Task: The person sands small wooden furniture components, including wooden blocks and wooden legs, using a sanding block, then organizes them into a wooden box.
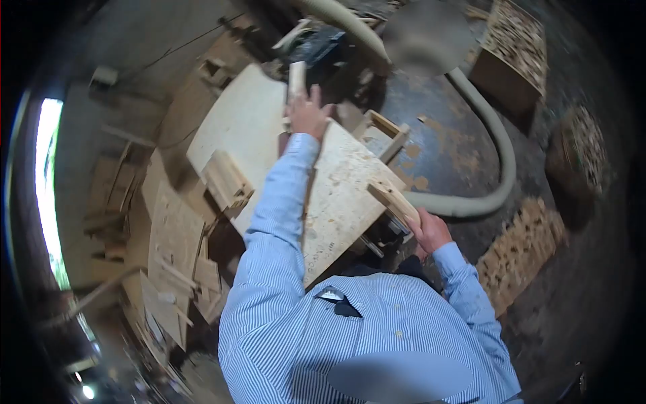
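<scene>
My left hand (308,114) reaches forward over a pale worktable (343,182), its fingers spread and the thumb out to the side. Its fingertips touch the near end of a light wooden block (297,76). Whether the palm presses on anything is hidden from above. Near the table's right corner, my right hand (431,231) is closed on the end of a wooden piece (396,202), which points forward and left over the tabletop. Dust and wood scraps lie on the table surface.
Left on the table lies a stack of wood strips (227,180). A ribbed hose (501,148) curves across the floor at right. Boxes of wood pieces (517,44) and a pile of wood blocks (521,252) stand at right; leaning boards (173,229) are at left.
</scene>
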Demonstrator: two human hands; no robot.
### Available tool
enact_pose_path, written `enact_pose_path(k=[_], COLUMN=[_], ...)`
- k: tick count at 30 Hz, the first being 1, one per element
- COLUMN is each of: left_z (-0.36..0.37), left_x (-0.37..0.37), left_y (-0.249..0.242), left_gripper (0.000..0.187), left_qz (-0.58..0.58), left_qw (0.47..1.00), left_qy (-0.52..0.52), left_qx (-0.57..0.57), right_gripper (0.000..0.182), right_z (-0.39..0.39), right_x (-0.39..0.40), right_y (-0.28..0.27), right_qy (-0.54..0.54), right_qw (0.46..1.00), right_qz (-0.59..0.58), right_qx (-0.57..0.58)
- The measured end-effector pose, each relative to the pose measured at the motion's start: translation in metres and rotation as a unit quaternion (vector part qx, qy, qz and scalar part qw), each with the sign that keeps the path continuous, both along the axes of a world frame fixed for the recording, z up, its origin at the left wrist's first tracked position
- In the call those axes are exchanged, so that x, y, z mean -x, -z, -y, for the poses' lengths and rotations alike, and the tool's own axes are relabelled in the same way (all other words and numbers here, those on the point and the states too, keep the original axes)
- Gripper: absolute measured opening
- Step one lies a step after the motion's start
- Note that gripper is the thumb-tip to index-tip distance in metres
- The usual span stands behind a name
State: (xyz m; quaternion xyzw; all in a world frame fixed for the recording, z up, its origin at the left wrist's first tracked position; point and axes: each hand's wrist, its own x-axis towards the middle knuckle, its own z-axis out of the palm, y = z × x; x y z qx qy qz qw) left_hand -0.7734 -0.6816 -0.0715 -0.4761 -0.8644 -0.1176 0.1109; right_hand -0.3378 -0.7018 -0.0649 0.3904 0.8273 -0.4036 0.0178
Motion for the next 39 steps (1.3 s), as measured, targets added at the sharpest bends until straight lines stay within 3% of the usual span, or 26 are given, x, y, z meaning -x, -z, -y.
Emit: enact_pose_path(k=[2,4,7,11,12,14,18,20,24,27,30,35,38,39], left_z=[0.012,0.046,0.109,0.213,0.231,0.254,0.253,0.250,0.250,0.249,0.250,0.244,0.243,0.243], left_x=[0.000,-0.021,-0.010,0.031,0.040,0.054,0.065,0.063,0.062,0.066,0.086,0.132,0.161,0.170], left_y=[0.009,-0.007,-0.006,-0.007,-0.009,-0.008,0.008,0.012,0.016,0.003,0.006,-0.012,-0.015,-0.010], left_gripper=[0.063,0.060,0.061,0.058,0.058,0.065,0.061,0.050,0.046,0.046,0.049,0.090,0.091,0.082], left_qz=[-0.063,-0.010,0.011,-0.010,-0.010,-0.024,-0.047,-0.102,-0.080,0.015,-0.032,0.012,0.065,0.058], left_qw=[0.997,0.994,0.995,0.962,0.960,0.930,0.912,0.920,0.940,0.952,0.943,0.901,0.884,0.885], left_qy=[0.044,0.009,-0.066,-0.254,-0.261,-0.366,-0.406,-0.362,-0.327,-0.305,-0.331,-0.429,-0.455,-0.454], left_qx=[-0.030,-0.112,-0.078,-0.100,-0.102,-0.025,0.035,0.107,0.055,0.015,0.014,0.059,0.084,0.091], right_gripper=[0.043,0.040,0.037,0.037,0.034,0.031,0.032,0.032,0.032,0.034,0.035,0.033,0.034,0.034], right_z=[0.001,-0.001,-0.003,-0.003,-0.003,-0.001,-0.001,-0.002,0.002,0.002,0.005,0.004,0.001,0.001], right_x=[0.000,0.002,0.001,0.004,0.004,0.004,0.006,0.009,0.006,0.007,0.008,0.008,0.006,0.005], right_y=[0.009,0.011,0.017,0.012,0.014,0.011,0.004,0.001,-0.001,-0.003,-0.004,-0.003,0.003,0.006], right_qy=[0.011,0.004,0.000,-0.012,-0.011,-0.015,-0.019,-0.022,-0.013,-0.009,-0.004,-0.009,0.001,-0.006], right_qw=[1.000,1.000,0.999,1.000,0.999,0.999,0.998,0.999,0.999,0.999,0.999,0.999,1.000,1.000], right_qz=[0.000,-0.011,-0.034,-0.022,-0.030,-0.037,-0.053,-0.050,-0.053,-0.047,-0.047,-0.052,-0.022,-0.028], right_qx=[-0.007,0.012,-0.002,0.016,0.009,0.001,0.005,-0.003,-0.005,0.004,0.011,-0.012,-0.004,-0.003])
